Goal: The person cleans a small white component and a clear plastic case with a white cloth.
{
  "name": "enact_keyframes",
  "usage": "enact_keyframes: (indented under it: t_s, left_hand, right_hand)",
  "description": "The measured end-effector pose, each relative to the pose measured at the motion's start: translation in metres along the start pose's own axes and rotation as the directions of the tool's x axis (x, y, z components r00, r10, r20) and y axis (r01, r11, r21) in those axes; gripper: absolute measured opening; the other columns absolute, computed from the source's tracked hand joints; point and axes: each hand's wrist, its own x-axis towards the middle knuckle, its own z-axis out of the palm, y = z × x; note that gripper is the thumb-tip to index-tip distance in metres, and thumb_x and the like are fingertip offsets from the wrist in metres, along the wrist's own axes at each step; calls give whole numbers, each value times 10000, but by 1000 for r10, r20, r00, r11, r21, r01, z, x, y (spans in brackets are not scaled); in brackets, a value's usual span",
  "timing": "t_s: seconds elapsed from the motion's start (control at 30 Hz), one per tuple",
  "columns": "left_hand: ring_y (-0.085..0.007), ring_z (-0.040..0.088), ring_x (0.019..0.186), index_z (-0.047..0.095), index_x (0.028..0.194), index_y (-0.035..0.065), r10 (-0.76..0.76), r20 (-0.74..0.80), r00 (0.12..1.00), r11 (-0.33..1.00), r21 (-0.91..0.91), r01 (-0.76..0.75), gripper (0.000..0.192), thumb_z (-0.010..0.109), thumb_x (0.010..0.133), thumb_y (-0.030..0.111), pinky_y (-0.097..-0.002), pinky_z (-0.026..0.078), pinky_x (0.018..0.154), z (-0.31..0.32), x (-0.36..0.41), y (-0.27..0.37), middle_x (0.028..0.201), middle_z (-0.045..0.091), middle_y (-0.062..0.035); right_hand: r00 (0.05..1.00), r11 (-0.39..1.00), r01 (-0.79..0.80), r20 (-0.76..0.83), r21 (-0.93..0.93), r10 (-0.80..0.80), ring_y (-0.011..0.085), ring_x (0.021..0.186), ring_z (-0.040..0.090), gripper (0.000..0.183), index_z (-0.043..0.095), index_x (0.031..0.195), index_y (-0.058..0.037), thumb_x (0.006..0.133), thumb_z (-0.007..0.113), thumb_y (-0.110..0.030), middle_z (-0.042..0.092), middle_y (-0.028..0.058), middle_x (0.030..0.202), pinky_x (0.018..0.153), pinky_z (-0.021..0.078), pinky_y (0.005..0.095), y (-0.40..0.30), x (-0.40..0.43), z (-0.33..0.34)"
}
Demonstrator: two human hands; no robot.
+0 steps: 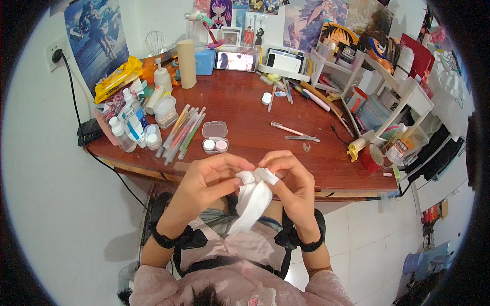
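Observation:
A soft white cloth or tissue strip, gathered in the middle like a bow, is held up between both hands above my lap. My left hand pinches its left loop between thumb and fingers. On the other side, my right hand grips the right loop the same way. Two tails of the white material hang down from the gathered middle. Just beyond my hands on the desk sits an open contact lens case box with a white and a pink cap inside.
The reddish-brown wooden desk carries several pens at left, bottles, a pen with tweezers at right, and a propped phone at the back. A white shelf and red cup border the right edge.

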Motion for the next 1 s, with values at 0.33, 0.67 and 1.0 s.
enact_keyframes:
  t_s: [0.33, 0.67, 1.0]
  left_hand:
    - [-123, 632, 925, 616, 1110, -56, 55, -12, 998, 998, -3, -55, 251, 599, 860, -37, -245, 506, 811, 0, -3, -2, 1015, 665, -77]
    - [-93, 622, 849, 623, 1001, -58, 11, 27, 1000, 999, 32, -12, 122, 615, 899, 9, -231, 504, 741, 1, -6, -5, 924, 666, -62]
    - [-55, 590, 783, 610, 991, -58, 185, -73, 980, 967, 194, -168, 99, 588, 910, -5, -205, 480, 696, 12, -9, -8, 869, 656, -39]
  right_hand:
    - [998, 1000, 15, 64, -22, -13, 141, 937, 544, 156, 592, 973, 7, 829, 588, 66, 533, 94, 1070, 807, 445, 260, -1, 0, 1]
    - [995, 983, 39, 102, -182, -20, 136, 850, 556, 156, 595, 973, -23, 829, 622, 31, 581, 79, 1001, 738, 443, 250, -3, -3, 2]
    - [995, 994, -29, 90, -101, 39, 86, 833, 546, 156, 560, 1010, 1, 863, 610, 21, 590, 48, 939, 744, 446, 235, -2, -2, 7]
